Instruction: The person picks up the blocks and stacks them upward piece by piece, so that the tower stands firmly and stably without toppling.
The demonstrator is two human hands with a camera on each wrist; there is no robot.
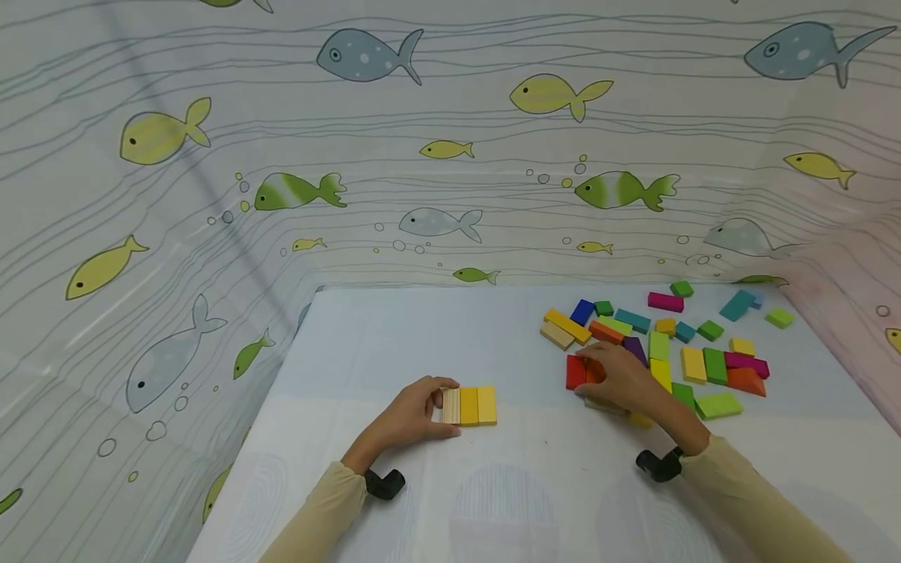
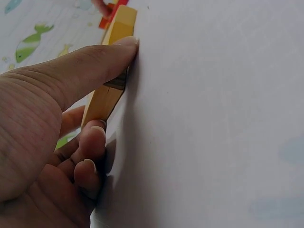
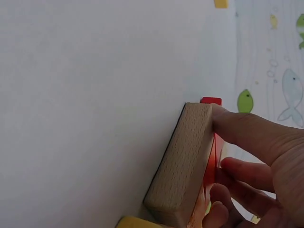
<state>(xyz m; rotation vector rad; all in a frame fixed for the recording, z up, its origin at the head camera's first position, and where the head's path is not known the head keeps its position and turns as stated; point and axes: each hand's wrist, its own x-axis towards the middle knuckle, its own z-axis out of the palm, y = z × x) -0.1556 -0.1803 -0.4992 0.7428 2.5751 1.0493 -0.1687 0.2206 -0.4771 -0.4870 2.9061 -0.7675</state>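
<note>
On the left, my left hand (image 1: 415, 410) pinches a short row of blocks at its left end, thumb on the near side and fingertips on the far side. The row is a plain wood block (image 1: 451, 407), an orange-yellow block (image 1: 468, 407) and a pale yellow block (image 1: 487, 406), lying side by side. At the pile's left edge, my right hand (image 1: 619, 375) pinches a red block (image 1: 575, 373) between thumb and fingertips. An orange block (image 1: 594, 371) lies against it, partly under the fingers. A beige wood block (image 3: 180, 161) lies just in front of the thumb.
Several coloured blocks lie loosely to the right and behind my right hand, among them a green block (image 1: 714, 366), a magenta block (image 1: 665, 301) and a blue block (image 1: 582, 312). A fish-patterned curtain (image 1: 450, 180) surrounds the white table (image 1: 394, 328) at the back and sides.
</note>
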